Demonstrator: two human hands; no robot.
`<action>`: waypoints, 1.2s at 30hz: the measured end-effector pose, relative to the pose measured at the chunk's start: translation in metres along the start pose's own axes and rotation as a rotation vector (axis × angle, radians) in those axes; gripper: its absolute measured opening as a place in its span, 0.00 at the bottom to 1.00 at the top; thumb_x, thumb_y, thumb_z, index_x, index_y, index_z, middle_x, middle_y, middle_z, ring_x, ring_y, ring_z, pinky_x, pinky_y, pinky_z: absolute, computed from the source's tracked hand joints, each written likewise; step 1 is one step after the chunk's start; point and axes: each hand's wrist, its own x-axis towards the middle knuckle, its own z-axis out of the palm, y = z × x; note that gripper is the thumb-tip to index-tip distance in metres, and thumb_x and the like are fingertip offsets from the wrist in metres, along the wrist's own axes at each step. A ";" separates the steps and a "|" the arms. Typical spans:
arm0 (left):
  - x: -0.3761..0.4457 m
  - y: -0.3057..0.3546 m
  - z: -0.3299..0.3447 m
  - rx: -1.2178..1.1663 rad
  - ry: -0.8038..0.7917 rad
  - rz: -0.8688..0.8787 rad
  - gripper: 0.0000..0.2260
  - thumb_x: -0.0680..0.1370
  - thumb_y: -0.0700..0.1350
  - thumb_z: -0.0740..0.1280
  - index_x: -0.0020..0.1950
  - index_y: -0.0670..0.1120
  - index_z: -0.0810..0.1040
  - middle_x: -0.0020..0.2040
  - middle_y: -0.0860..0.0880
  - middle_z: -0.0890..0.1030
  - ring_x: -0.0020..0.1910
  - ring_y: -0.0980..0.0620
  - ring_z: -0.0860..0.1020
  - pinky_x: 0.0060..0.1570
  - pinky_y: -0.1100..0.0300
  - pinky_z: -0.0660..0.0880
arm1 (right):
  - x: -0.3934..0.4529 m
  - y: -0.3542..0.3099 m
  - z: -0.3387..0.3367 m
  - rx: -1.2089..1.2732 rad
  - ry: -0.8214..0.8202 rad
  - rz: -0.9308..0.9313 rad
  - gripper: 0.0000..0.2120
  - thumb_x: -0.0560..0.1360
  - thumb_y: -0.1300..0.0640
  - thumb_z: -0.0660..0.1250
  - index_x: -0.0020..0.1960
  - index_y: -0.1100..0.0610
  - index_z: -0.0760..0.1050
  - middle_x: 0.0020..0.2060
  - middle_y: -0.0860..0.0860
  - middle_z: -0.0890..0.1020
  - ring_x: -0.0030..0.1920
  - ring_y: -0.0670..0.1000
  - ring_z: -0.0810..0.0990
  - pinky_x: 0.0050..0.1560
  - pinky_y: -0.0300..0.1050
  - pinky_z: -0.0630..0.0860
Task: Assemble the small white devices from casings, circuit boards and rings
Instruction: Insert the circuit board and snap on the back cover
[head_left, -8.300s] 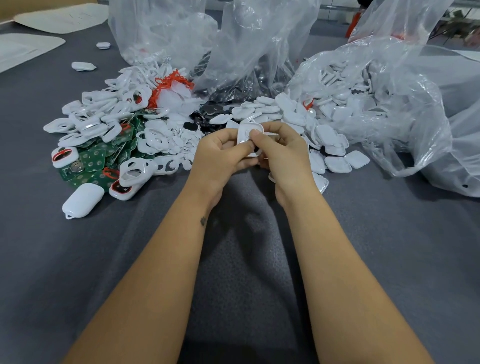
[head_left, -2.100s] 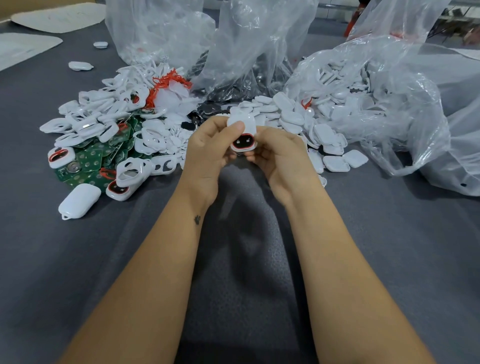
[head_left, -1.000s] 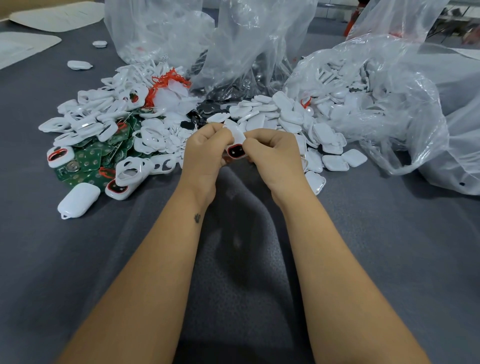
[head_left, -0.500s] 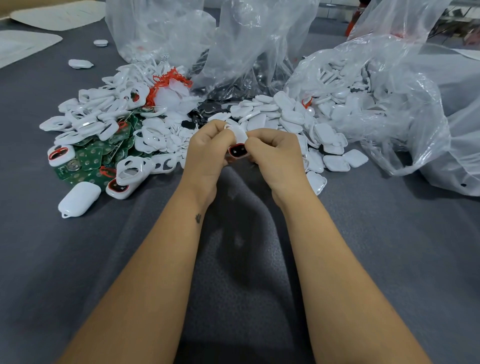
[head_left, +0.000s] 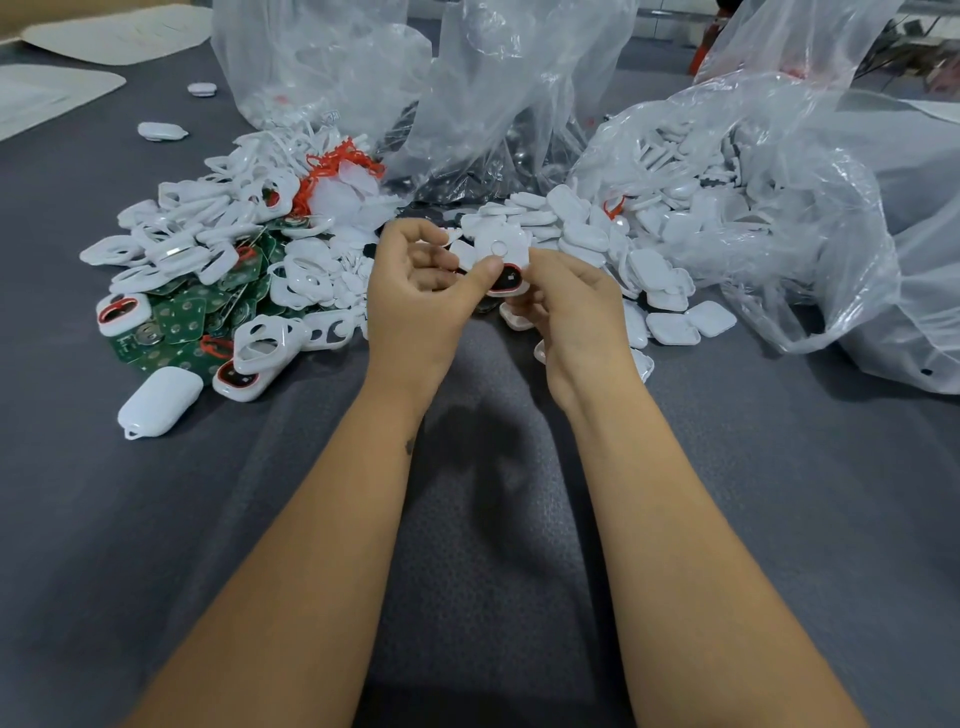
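Between both hands, above the grey cloth, I hold a small white device (head_left: 503, 260) with a round button on top and a red-rimmed dark window at its near end. My right hand (head_left: 569, 306) grips it from the right and underneath. The thumb of my left hand (head_left: 415, 296) presses its left edge while the other fingers curl loosely. A heap of white ring frames (head_left: 208, 244) and green circuit boards (head_left: 182, 327) lies to the left. White casings (head_left: 597, 239) are piled behind my hands.
Clear plastic bags (head_left: 779, 197) holding more white parts stand at the back and right. A closed white device (head_left: 158, 400) lies at the near left, with part-built units (head_left: 241, 376) beside it. Two stray white pieces (head_left: 161, 131) sit far left. Grey cloth (head_left: 493, 519) covers the table.
The device has tilted up, so its white button face shows. My left fingers have loosened from it, leaving mainly the thumb on its edge.
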 end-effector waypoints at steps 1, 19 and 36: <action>0.000 -0.001 0.000 0.056 0.006 0.056 0.14 0.70 0.42 0.77 0.49 0.49 0.74 0.44 0.48 0.77 0.41 0.54 0.77 0.46 0.62 0.76 | 0.000 0.000 0.000 -0.016 0.007 -0.004 0.12 0.70 0.66 0.64 0.31 0.57 0.78 0.33 0.57 0.75 0.34 0.50 0.70 0.36 0.41 0.65; -0.005 -0.003 0.004 0.000 -0.162 -0.088 0.10 0.79 0.40 0.64 0.45 0.41 0.84 0.38 0.49 0.83 0.39 0.55 0.80 0.46 0.61 0.77 | -0.004 0.010 0.002 -0.701 0.030 -0.364 0.07 0.73 0.59 0.67 0.49 0.54 0.83 0.40 0.48 0.83 0.42 0.47 0.80 0.48 0.45 0.77; 0.001 0.004 0.002 -0.267 -0.081 -0.354 0.10 0.80 0.38 0.65 0.39 0.42 0.81 0.31 0.51 0.81 0.31 0.58 0.79 0.34 0.66 0.77 | -0.008 0.012 0.004 -1.077 -0.087 -0.684 0.10 0.77 0.61 0.62 0.49 0.62 0.82 0.40 0.56 0.75 0.45 0.56 0.72 0.45 0.46 0.66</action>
